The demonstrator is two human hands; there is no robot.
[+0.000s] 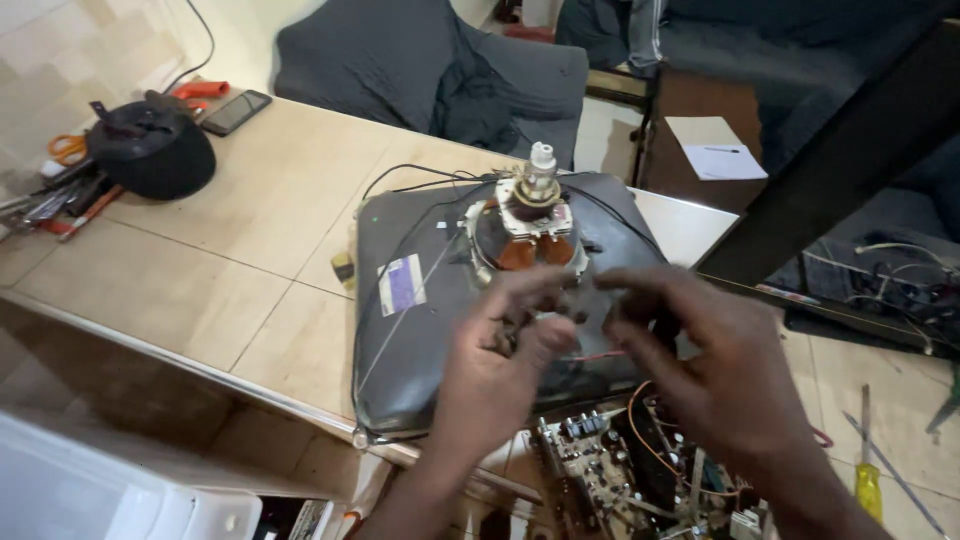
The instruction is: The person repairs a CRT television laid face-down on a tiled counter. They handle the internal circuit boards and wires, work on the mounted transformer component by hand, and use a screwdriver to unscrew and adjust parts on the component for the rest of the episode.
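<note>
Two hands worked over the dark grey glass picture tube (420, 330) that lay face down on the beige tiled tabletop (250, 230), its neck pointing up. From my remote seat I watched the left hand (500, 350) curl its fingers together just below the copper-wound deflection yoke (527, 235) on the tube's neck; they seemed pinched on something small, though motion blur kept me from telling what. My right hand (700, 360) hovered just beside it with fingers spread and loosely bent, gripping nothing that I could make out. A thin red wire (600, 356) ran between the two hands across the tube's back. A white and purple sticker (402, 283) sat on the tube's left slope. Near the edge below the hands lay a bare circuit board (610, 480) crowded with components. A yellow-handled screwdriver (867, 480) rested on the floor to the right. Far left on the tabletop stood a round black pot-shaped object (150, 150), with a black smartphone (235, 111) beyond it and orange-handled scissors (68, 148) beside it.
</note>
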